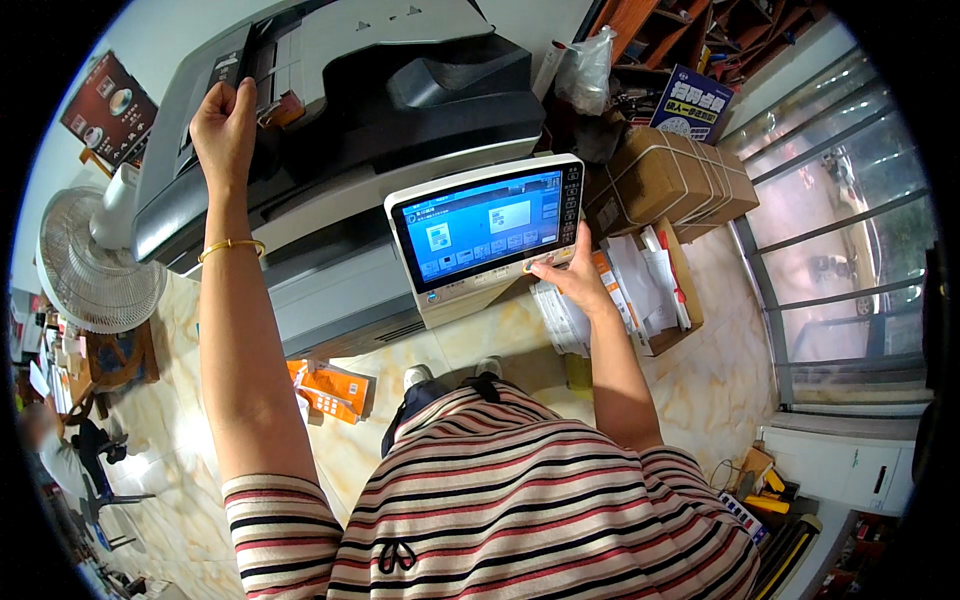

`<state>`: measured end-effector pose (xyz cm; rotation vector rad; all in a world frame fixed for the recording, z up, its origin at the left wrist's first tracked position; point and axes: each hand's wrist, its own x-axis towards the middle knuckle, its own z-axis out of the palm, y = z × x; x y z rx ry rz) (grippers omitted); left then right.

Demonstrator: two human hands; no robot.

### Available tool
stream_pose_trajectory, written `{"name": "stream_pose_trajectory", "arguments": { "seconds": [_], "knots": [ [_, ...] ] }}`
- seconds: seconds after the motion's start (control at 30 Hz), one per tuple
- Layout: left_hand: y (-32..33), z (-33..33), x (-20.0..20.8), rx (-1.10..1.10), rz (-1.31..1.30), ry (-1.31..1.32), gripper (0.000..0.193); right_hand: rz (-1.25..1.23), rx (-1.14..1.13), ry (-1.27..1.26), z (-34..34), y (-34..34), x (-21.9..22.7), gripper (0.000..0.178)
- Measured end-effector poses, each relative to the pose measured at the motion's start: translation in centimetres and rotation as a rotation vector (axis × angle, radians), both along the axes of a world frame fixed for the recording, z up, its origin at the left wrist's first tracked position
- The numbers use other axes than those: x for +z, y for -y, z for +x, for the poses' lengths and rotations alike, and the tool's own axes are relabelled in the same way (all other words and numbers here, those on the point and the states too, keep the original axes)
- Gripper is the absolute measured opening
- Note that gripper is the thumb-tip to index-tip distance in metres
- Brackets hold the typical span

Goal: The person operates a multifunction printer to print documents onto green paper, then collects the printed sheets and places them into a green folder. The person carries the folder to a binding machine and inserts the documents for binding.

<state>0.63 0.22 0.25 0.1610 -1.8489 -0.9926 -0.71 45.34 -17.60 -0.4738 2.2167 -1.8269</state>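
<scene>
A large grey and black photocopier [440, 130] stands in front of me, with a tilted control panel [490, 235] whose blue touchscreen is lit. My left hand [224, 135] is closed at the copier's upper left, by the document feeder tray [290, 70]. What its fingers grip, if anything, is hidden. Beside that hand lies a small brownish item [285, 110] that I cannot make out. My right hand [578, 275] grips the panel's lower right corner, its thumb on the front edge near the buttons and its fingers along the side.
A white fan [100, 250] stands left of the copier. Orange packets [330, 390] lie on the floor below it. To the right are a strapped cardboard box [680, 180] and an open box of papers [660, 285], near a barred window [840, 230]. Another person sits at far left.
</scene>
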Motion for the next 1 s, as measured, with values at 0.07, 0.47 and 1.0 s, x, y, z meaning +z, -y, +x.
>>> {"name": "stream_pose_trajectory", "arguments": {
  "seconds": [0.07, 0.47, 1.0],
  "knots": [
    [0.1, 0.0, -0.1, 0.001, -0.011, -0.001, 0.042, 0.064, -0.003, -0.056, 0.1, -0.1, -0.2, 0.097],
    [0.5, -0.2, -0.1, 0.045, -0.068, -0.002, 0.042, 0.138, -0.085, -0.135, 0.3, -0.2, -1.6, 0.103],
    [0.4, 0.0, -0.2, 0.058, -0.060, 0.018, 0.040, 0.268, -0.124, -0.229, 0.5, 0.0, -1.7, 0.094]
  ]
}}
